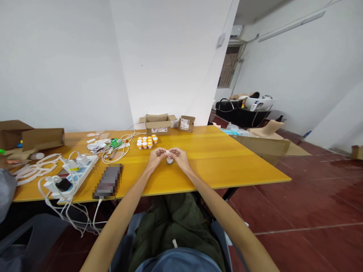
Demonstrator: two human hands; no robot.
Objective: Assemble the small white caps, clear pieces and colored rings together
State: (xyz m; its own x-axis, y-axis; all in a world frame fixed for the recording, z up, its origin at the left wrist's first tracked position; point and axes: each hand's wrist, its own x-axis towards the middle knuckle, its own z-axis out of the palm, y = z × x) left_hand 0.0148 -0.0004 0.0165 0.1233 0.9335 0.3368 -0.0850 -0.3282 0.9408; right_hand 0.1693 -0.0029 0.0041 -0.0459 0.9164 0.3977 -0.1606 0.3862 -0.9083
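My left hand and my right hand meet over the middle of the yellow table. Between their fingertips they pinch a small white object. A small round grey-blue piece lies on the table just under the fingers. It is too small to tell what either piece is. Behind the hands stands a cluster of several small white bottles with orange caps.
An open cardboard box and a smaller box sit by the wall. A white power strip with chargers and cables, and a blurred phone lie to the left. More boxes stand far left. Someone's sleeve shows at the left edge.
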